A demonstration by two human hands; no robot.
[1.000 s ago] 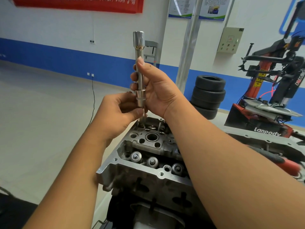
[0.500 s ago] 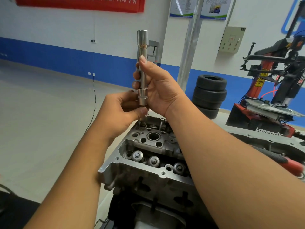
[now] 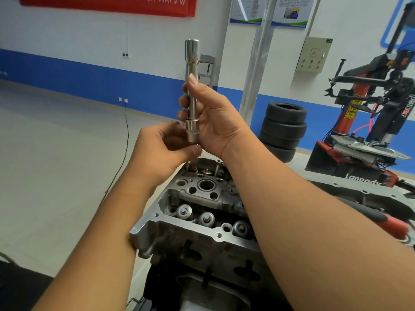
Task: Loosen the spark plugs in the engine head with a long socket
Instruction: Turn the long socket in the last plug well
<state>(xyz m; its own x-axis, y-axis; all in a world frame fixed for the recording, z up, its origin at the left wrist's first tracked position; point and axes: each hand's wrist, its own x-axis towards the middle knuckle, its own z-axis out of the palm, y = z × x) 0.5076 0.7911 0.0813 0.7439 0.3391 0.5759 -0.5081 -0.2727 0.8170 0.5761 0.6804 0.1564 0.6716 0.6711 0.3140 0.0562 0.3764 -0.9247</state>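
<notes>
Here, at the bench:
Long socket: upright, lifted clear above the engine head (long axis vertical).
Right hand: wrapped round the shaft.
Left hand: pinching something just under the lower end, contents hidden.
Plug well: directly below, nearer the left hand.

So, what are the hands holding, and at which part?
The right hand grips the long socket at mid-shaft. The left hand pinches below its lower end; what exactly cannot be told.
</notes>
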